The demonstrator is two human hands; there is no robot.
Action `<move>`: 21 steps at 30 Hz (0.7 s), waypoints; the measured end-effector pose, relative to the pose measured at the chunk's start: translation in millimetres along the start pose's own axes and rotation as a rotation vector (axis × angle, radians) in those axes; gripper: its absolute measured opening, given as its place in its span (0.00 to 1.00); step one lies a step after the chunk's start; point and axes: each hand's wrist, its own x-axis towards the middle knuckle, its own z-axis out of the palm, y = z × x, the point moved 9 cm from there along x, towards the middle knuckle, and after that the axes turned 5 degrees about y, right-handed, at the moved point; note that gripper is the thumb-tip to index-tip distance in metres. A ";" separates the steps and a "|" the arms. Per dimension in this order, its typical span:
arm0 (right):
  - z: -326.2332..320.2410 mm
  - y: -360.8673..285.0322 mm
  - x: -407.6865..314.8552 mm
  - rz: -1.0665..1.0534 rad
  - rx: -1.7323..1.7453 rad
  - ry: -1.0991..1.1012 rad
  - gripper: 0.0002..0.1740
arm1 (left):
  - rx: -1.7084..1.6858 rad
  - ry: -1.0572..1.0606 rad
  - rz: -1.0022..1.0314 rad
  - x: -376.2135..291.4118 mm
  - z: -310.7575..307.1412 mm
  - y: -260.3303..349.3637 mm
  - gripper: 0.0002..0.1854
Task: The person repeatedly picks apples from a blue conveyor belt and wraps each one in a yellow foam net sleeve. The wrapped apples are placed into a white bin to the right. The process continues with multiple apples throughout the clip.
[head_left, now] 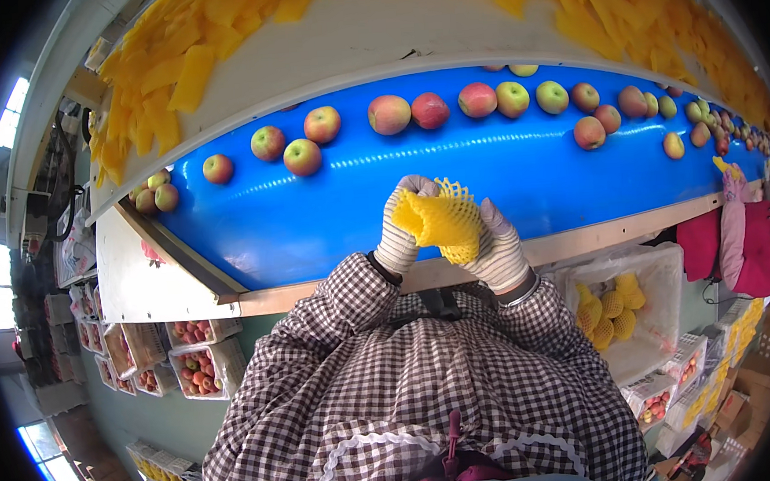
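My left hand (396, 233), in a striped knit glove, grips one side of a yellow foam fruit net (443, 220). On the other side, the fingers of my gloved right hand (501, 253) close around the same net, the thumb pointing up. The mesh is spread wide near its right part; whether an apple sits inside is hidden. Both hands are above the near edge of a blue conveyor belt (356, 209). Beyond them, a loose row of red and green apples lies along the belt, among them a red-green apple (389, 114) and a redder one (430, 110).
Piles of flat yellow foam nets (188, 54) cover the shelf (347, 51) above the belt. A wooden rail (570, 245) edges the near side. At lower right stands a lined crate (649, 337) with netted fruit. Crates of apples (198, 371) sit lower left. Another person's sleeve (736, 232) shows at right.
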 end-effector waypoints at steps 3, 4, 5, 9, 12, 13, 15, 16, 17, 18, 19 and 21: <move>-1.8 8.2 -4.2 0.154 -0.006 -0.071 0.28 | -0.082 -0.030 -0.209 -5.7 8.9 -32.6 0.19; -4.1 -0.3 -5.1 0.092 -0.040 -0.066 0.28 | 0.039 0.138 -0.293 -12.2 -1.9 -43.7 0.26; -5.7 -9.3 -8.3 0.031 -0.086 -0.065 0.29 | 0.163 0.107 -0.298 -18.8 5.3 -46.9 0.32; 3.4 -42.9 -25.0 -0.104 -0.055 -0.180 0.32 | 0.331 -0.025 -0.499 -21.0 24.0 -66.8 0.26; 0.3 -79.7 -40.4 -0.424 -0.179 -0.112 0.33 | 0.935 -0.020 -0.143 51.2 12.2 -41.1 0.25; 1.8 -90.9 -48.3 -0.508 -0.253 -0.110 0.33 | 1.225 0.009 -0.008 82.1 5.4 -27.6 0.25; 0.4 -102.3 -60.8 -0.543 -0.330 -0.084 0.37 | 1.752 0.068 0.491 131.9 15.8 8.0 0.36; -2.6 -106.6 -66.1 -0.529 -0.368 -0.054 0.40 | 1.900 0.105 0.302 160.1 3.3 -1.0 0.41; -5.7 -108.9 -70.5 -0.533 -0.388 -0.029 0.42 | 2.023 0.169 0.311 179.5 3.5 1.3 0.46; -9.9 -109.1 -73.8 -0.502 -0.421 0.001 0.45 | 2.070 0.111 0.119 198.5 -5.1 -6.8 0.48; -13.2 -112.4 -79.0 -0.522 -0.421 0.020 0.44 | 2.122 0.046 -0.029 207.6 -10.8 -14.2 0.49; -19.0 -117.8 -87.3 -0.520 -0.434 0.042 0.44 | 1.916 0.069 -0.220 209.4 -18.8 -17.4 0.48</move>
